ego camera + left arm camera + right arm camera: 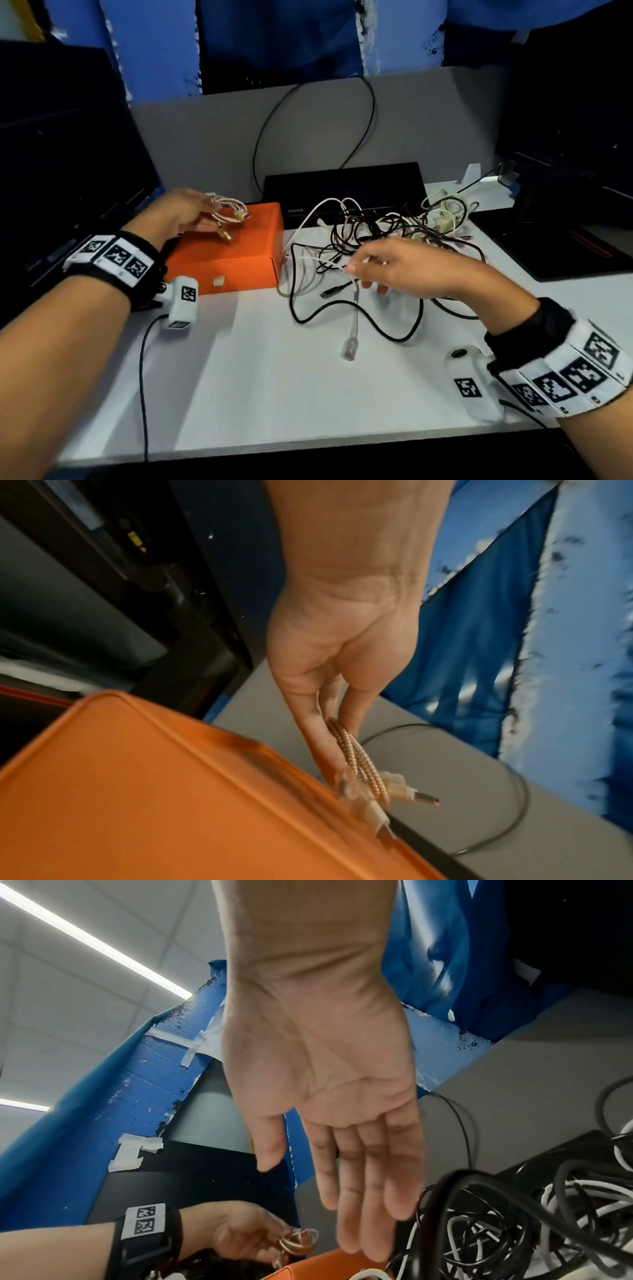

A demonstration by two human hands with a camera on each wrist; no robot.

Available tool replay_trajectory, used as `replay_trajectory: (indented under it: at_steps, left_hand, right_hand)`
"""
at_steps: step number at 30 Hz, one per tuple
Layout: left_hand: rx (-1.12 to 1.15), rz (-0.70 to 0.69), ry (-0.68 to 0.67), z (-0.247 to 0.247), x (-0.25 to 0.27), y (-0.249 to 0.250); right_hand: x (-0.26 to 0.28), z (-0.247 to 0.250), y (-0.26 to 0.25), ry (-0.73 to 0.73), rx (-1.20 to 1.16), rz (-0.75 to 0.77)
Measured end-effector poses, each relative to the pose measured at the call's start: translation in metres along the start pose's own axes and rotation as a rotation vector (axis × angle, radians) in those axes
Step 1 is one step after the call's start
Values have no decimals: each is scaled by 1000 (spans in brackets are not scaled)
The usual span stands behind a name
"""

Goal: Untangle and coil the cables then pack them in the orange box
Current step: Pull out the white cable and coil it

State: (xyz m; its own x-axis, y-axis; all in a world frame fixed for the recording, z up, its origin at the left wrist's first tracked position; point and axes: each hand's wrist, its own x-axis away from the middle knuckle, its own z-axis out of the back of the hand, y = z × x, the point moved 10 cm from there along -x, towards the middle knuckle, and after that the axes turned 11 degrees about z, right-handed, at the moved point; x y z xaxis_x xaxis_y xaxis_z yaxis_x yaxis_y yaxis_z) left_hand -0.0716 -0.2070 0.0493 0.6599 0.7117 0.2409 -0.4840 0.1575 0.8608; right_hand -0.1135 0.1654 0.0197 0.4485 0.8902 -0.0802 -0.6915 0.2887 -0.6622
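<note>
The closed orange box [226,260] lies left of centre on the white table [274,394]. Just above its lid, my left hand [209,219] pinches a coiled rose-gold braided cable [229,212], whose plugs hang toward the lid. The left wrist view shows the coil [359,761] between thumb and fingers [315,723], over the box [137,791]. A tangle of black and white cables [394,229] lies right of the box. My right hand [363,274] hovers over the tangle's near edge with fingers [359,1204] straight and nothing gripped. A white cable with a clear plug [351,346] trails toward me.
A flat black device [342,181] sits behind the box and tangle. A dark monitor [68,154] stands at the left, with black equipment [565,205] at the right. A black cable [308,120] loops up the grey partition. A thin black lead [142,377] runs off the front edge.
</note>
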Motion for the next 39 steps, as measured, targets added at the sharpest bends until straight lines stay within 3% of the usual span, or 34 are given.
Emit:
replay_trajectory:
  at_steps: [5, 9, 15, 20, 23, 25, 27, 30, 33, 36, 39]
  left_hand:
    - [-148, 101, 68, 11, -34, -18]
    - [-445, -93, 204, 17, -35, 13]
    - [-841, -145, 44, -18, -31, 12]
    - [-963, -208, 129, -21, -31, 28]
    - [-977, -424, 238, -42, -2, 64]
    - [-963, -663, 169, -85, 43, 84]
    - [-958, -839, -47, -142, 91, 85]
    - [-1158, -879, -352, -218, 132, 51]
    - [-1384, -875, -374, -256, 126, 35]
    - [-1149, -893, -208, -247, 117, 82]
    - [-652, -971, -16, -205, 142, 144]
  right_hand:
    - [2, 0, 10, -71, 95, -49]
    - [2, 2, 15, -78, 126, -65]
    - [3, 8, 27, -89, 278, -124]
    - [6, 15, 40, -91, 346, -178]
    - [5, 11, 40, -124, 298, -158]
    - [3, 12, 41, -127, 305, -150]
    - [1, 21, 41, -62, 286, -153]
    - [2, 50, 40, 131, 228, -150]
    - [11, 71, 41, 204, 253, -162]
    - [17, 76, 50, 191, 246, -200]
    - [17, 86, 49, 291, 245, -184]
